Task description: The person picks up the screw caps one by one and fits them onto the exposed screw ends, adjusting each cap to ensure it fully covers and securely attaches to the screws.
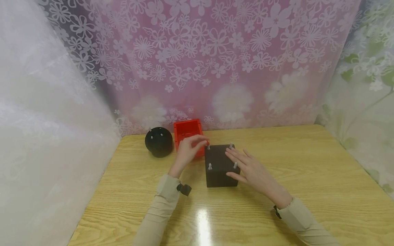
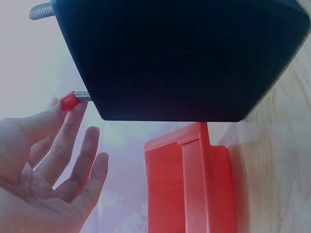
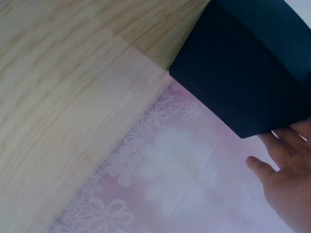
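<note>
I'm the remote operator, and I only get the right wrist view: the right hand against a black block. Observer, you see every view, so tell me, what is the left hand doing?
Observer: The left hand pinches a red cap at the tip of a bolt.

Operator: I see no bolts from here. How many does the block have?

Observer: Four show in the head view, sticking up from the top of the block.

Operator: Anything else on the table?

Observer: Yes, a red bin with a round black thing to its left.

Free tabletop [image 1: 295, 160] right of block [image 1: 220, 159], red bin [image 1: 187, 127] left
</note>
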`<action>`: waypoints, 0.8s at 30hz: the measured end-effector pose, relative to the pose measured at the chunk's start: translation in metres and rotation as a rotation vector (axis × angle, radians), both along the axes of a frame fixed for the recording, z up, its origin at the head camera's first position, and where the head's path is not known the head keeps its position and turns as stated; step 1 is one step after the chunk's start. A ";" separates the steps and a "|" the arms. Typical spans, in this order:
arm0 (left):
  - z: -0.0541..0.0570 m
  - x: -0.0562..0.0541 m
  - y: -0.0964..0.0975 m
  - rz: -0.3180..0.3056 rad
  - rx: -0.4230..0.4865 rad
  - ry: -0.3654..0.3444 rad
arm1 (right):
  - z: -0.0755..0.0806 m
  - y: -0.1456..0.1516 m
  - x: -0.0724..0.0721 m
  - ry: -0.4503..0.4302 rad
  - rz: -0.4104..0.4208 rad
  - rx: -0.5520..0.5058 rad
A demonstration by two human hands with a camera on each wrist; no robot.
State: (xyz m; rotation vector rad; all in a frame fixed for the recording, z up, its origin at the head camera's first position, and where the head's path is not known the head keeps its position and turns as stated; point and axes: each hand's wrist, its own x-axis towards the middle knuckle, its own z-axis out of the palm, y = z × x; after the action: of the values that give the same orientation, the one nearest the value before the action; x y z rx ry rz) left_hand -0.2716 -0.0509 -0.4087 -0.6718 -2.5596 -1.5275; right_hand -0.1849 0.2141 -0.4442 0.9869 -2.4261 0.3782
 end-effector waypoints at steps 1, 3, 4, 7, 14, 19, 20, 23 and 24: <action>0.001 0.000 0.000 0.003 -0.006 0.010 | 0.000 0.000 0.000 -0.001 0.000 -0.001; 0.003 0.000 0.001 0.013 -0.023 0.026 | 0.000 0.000 0.000 -0.001 0.001 -0.003; 0.004 0.001 0.002 0.016 -0.030 0.033 | 0.000 0.000 0.000 -0.002 0.001 -0.005; 0.007 0.002 0.003 0.028 -0.063 0.045 | 0.000 0.000 0.000 -0.001 0.000 -0.005; 0.009 0.002 0.005 0.041 -0.113 0.056 | 0.002 0.000 0.001 0.000 -0.005 0.004; 0.005 0.002 0.006 0.049 -0.137 0.069 | 0.002 0.000 0.001 0.010 -0.003 0.009; 0.004 0.002 0.006 0.049 -0.137 0.070 | 0.002 0.000 0.002 0.015 -0.003 0.011; 0.003 0.003 0.006 0.047 -0.136 0.072 | 0.002 0.000 0.001 0.025 -0.002 0.012; 0.003 0.003 0.006 0.046 -0.135 0.072 | 0.003 -0.001 0.001 0.027 -0.002 0.012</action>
State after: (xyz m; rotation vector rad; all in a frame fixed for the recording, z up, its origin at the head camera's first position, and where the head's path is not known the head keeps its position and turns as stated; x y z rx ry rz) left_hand -0.2685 -0.0453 -0.4054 -0.6634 -2.6227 -1.3019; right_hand -0.1835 0.2135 -0.4417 0.9883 -2.4079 0.3486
